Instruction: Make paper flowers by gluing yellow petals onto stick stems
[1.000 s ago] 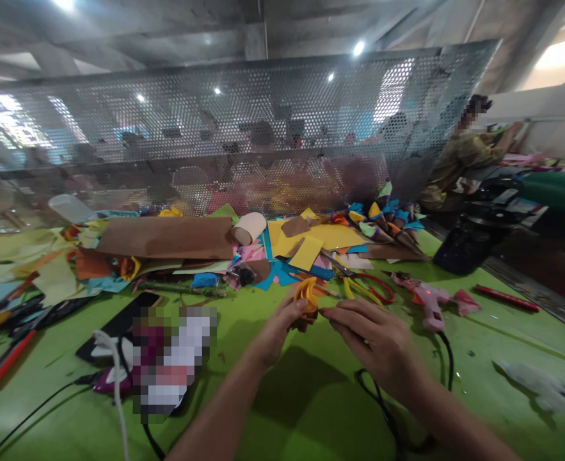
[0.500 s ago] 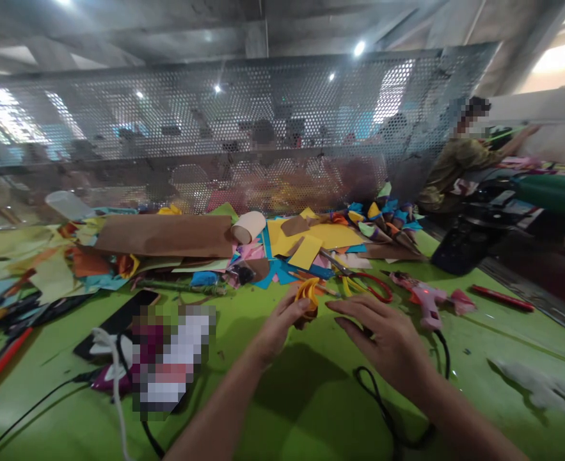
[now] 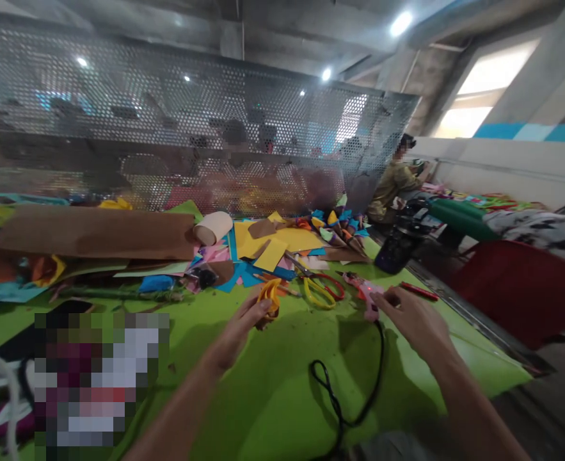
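Note:
My left hand [image 3: 244, 320] is closed on a small curled yellow-orange paper flower [image 3: 269, 296] with a brown base, held above the green table. At the right, my right hand [image 3: 419, 317] has its bent fingers at the back of a pink hot glue gun [image 3: 369, 293], whose red light is on. Part of the gun is hidden behind the fingers, and it still lies at the table. Its black cord [image 3: 377, 378] loops down toward me. Between the hands lie scissors with yellow handles [image 3: 318, 294] and red-handled scissors [image 3: 337, 282].
Brown paper [image 3: 104, 234], yellow sheets [image 3: 292, 238] and paper cones [image 3: 347, 224] line the table's back. A red pen [image 3: 420, 291] and a black tumbler [image 3: 400, 243] stand near the right edge. A phone [image 3: 47, 326] lies left. Another person [image 3: 392, 182] sits beyond.
My right hand has moved away from the paper flower, rightward to the glue gun. My left hand still holds the flower. The view has turned to the right.

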Demonstrator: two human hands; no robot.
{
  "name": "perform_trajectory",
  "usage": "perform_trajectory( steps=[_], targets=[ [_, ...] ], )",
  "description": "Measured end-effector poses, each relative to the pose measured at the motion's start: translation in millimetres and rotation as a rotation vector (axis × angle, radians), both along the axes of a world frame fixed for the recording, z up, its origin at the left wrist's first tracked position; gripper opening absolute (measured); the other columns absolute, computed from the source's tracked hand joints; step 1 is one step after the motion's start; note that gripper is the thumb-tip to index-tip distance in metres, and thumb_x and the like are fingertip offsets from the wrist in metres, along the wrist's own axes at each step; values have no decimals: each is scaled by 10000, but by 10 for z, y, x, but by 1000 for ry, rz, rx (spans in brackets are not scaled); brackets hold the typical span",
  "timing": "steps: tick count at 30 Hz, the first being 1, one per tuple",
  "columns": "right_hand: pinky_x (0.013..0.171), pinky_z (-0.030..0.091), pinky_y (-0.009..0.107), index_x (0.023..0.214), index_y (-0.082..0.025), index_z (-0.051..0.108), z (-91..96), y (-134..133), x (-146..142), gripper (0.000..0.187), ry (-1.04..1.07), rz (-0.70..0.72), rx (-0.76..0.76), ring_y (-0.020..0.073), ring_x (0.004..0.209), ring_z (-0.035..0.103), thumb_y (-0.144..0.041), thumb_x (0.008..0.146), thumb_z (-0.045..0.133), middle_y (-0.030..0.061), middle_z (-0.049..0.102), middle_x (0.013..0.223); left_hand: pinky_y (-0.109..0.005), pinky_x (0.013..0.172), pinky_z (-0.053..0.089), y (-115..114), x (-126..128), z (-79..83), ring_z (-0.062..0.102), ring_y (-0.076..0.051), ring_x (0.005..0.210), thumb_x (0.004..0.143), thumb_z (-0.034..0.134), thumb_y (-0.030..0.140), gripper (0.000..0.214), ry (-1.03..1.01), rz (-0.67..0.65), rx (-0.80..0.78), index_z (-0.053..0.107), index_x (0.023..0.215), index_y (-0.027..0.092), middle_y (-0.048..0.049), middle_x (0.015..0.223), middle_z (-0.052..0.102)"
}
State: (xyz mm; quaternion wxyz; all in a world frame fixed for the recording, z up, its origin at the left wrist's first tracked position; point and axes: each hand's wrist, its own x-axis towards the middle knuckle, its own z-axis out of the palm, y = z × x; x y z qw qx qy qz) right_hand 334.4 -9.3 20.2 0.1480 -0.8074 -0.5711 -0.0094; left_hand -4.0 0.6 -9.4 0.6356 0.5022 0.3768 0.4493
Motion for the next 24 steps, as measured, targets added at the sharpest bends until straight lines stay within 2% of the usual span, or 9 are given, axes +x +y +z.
perform_trajectory(
  steps=[2,5,9,12,14,16,19,21,24],
  targets=[
    [499,317,300,696,-230,634,-21,34,-43,475,13,-8,-97,254,651,647,-666,813,488,73,719,744,-255,665,354,-5,3,17,464,-149,773,805,612,563,559,4,8,-1,588,1260,239,-36,923,574],
    [496,295,300,605,-224,589,-75,121,-84,457,74,-66,-90,239,591,615,-662,737,580,75,690,657,-253,658,350,-7,-1,29,450,-147,754,801,611,568,554,5,15,14,598,1240,230,-36,904,567],
    [479,264,301,535,-229,538,-149,215,-8,278,249,-87,-34,200,470,532,-428,648,696,22,582,457,-246,659,350,2,-21,8,451,-148,785,810,604,565,534,4,2,31,608,1214,217,-41,934,557],
    [458,295,285,639,-219,566,-164,197,37,177,354,-77,41,179,451,535,-360,644,672,1,589,476,-244,672,352,5,-36,-9,459,-141,797,832,587,559,538,13,-13,22,582,1257,228,-39,980,561],
    [457,364,274,785,-202,585,-140,139,17,227,451,-52,111,180,500,589,-382,659,643,14,645,600,-244,671,350,7,-37,-11,460,-137,787,840,581,552,531,16,-19,27,576,1263,232,-36,983,561],
    [452,415,268,886,-194,570,-83,57,-44,334,664,-9,213,180,541,618,-396,636,658,21,656,694,-242,662,348,12,-31,-6,458,-135,779,834,589,545,508,8,-21,35,593,1228,223,-33,962,558],
    [349,327,229,828,-210,586,53,-82,-191,352,1175,105,330,146,466,543,-337,536,738,-16,572,606,-239,650,347,24,-15,10,460,-133,767,820,603,534,458,-17,-24,32,623,1136,203,-28,909,551],
    [312,276,221,828,-208,648,149,-167,-306,302,1356,229,240,119,424,468,-307,555,731,-16,545,569,-239,636,345,28,-6,23,445,-125,729,814,606,519,430,-25,-16,35,628,1092,191,-22,865,539],
    [365,394,235,821,-222,704,242,-262,-468,249,1447,324,182,122,466,494,-282,582,734,30,648,667,-241,628,346,29,-1,35,427,-118,701,812,601,504,427,-15,5,38,625,1084,176,-19,848,530]
  ],
)
